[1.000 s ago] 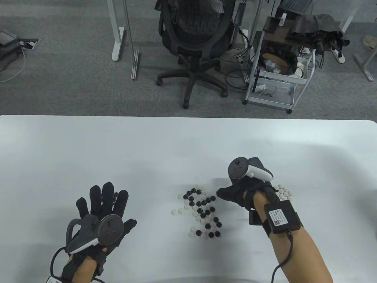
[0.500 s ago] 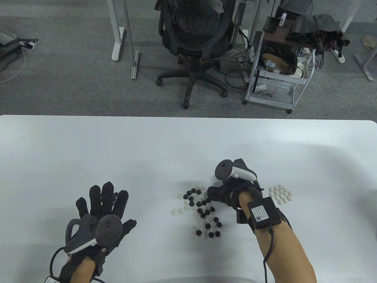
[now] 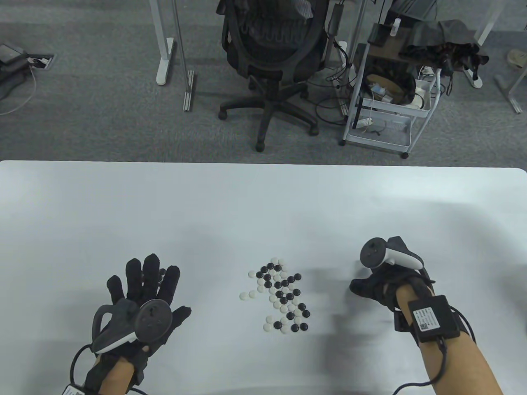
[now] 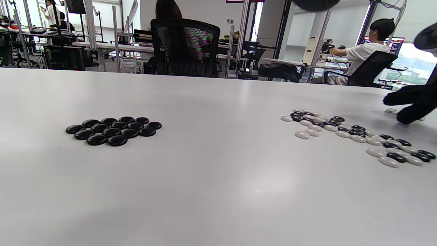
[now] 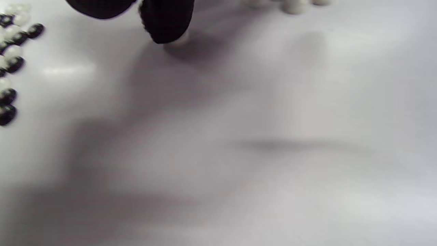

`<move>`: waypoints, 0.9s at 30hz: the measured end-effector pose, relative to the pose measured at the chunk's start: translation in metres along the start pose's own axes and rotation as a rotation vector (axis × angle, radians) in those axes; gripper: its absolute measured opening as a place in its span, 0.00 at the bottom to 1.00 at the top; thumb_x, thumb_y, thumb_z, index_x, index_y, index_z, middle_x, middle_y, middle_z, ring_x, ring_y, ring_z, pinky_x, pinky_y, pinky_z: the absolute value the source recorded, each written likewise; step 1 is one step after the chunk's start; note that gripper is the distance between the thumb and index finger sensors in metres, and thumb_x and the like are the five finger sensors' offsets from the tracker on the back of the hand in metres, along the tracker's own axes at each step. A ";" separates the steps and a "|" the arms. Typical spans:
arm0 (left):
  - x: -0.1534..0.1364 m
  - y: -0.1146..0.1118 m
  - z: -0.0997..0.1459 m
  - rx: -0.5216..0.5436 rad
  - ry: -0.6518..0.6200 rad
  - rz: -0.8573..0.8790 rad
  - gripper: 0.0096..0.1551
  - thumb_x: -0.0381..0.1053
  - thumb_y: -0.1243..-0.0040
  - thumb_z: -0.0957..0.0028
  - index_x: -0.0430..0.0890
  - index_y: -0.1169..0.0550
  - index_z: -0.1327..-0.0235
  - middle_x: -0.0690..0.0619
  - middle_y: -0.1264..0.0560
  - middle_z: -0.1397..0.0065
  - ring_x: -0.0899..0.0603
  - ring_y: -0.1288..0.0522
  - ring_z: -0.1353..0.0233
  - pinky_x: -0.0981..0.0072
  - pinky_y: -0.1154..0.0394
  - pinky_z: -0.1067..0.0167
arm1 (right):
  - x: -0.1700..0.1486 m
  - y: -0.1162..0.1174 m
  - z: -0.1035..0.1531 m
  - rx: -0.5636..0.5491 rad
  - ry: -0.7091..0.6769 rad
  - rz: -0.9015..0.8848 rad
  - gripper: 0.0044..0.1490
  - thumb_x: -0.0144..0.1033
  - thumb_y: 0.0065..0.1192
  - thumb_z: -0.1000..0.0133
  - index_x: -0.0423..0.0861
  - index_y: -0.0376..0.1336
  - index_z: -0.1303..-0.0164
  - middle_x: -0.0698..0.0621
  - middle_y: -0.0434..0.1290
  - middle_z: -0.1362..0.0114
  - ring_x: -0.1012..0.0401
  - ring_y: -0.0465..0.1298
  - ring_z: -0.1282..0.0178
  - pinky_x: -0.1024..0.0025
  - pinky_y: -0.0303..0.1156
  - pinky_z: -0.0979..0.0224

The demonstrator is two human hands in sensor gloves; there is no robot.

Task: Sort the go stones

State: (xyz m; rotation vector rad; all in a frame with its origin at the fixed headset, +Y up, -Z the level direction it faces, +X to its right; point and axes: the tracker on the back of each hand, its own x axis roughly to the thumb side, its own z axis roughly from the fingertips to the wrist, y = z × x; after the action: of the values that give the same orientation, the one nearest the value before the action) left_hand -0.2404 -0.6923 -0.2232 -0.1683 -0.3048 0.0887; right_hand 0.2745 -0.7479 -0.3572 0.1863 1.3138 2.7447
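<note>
On the wide white table (image 3: pixel 263 197), the black-gloved left hand (image 3: pixel 142 296) lies flat with fingers spread, covering a cluster of black glossy stones (image 4: pixel 114 130). The mixed pile of black and white round stones (image 3: pixel 282 294) sits mid-table. To its right, the black-gloved right hand (image 3: pixel 376 286) has a fingertip (image 5: pixel 166 20) on 1 small white stone (image 5: pixel 179 40); whether it pinches it, I cannot tell.

A loose scatter of small round black and white Go stones (image 3: pixel 280 295) lies flat on the table between the two hands, well left of the right fingertips (image 3: pixel 357 286). A tight cluster of glossy black stones (image 4: pixel 112 130) sits beneath the left fingers (image 3: pixel 144 273). A white stone (image 5: pixel 179 40) shows under a right fingertip.
</note>
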 end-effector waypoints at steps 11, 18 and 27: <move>0.001 -0.002 -0.003 -0.019 0.008 -0.005 0.47 0.64 0.66 0.33 0.40 0.60 0.12 0.24 0.76 0.17 0.17 0.78 0.27 0.12 0.73 0.43 | -0.044 0.016 0.010 -0.017 0.106 -0.023 0.42 0.56 0.38 0.40 0.55 0.40 0.16 0.35 0.15 0.23 0.33 0.16 0.30 0.19 0.22 0.37; 0.001 -0.001 -0.002 -0.008 0.005 -0.002 0.47 0.64 0.66 0.33 0.40 0.60 0.12 0.24 0.76 0.17 0.17 0.78 0.27 0.12 0.73 0.43 | -0.015 -0.013 0.025 -0.131 -0.124 -0.223 0.44 0.57 0.37 0.40 0.52 0.41 0.14 0.33 0.17 0.22 0.32 0.17 0.30 0.19 0.23 0.37; 0.000 0.000 -0.001 -0.003 0.005 0.002 0.47 0.64 0.66 0.33 0.40 0.60 0.12 0.24 0.76 0.17 0.17 0.78 0.27 0.12 0.73 0.43 | 0.099 -0.045 -0.007 -0.084 -0.290 -0.182 0.42 0.56 0.37 0.39 0.49 0.57 0.17 0.32 0.24 0.18 0.32 0.19 0.28 0.19 0.24 0.36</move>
State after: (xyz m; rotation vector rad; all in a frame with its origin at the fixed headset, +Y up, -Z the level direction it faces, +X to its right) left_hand -0.2400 -0.6925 -0.2240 -0.1722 -0.2999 0.0897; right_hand 0.1771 -0.7120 -0.3898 0.4184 1.0809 2.4997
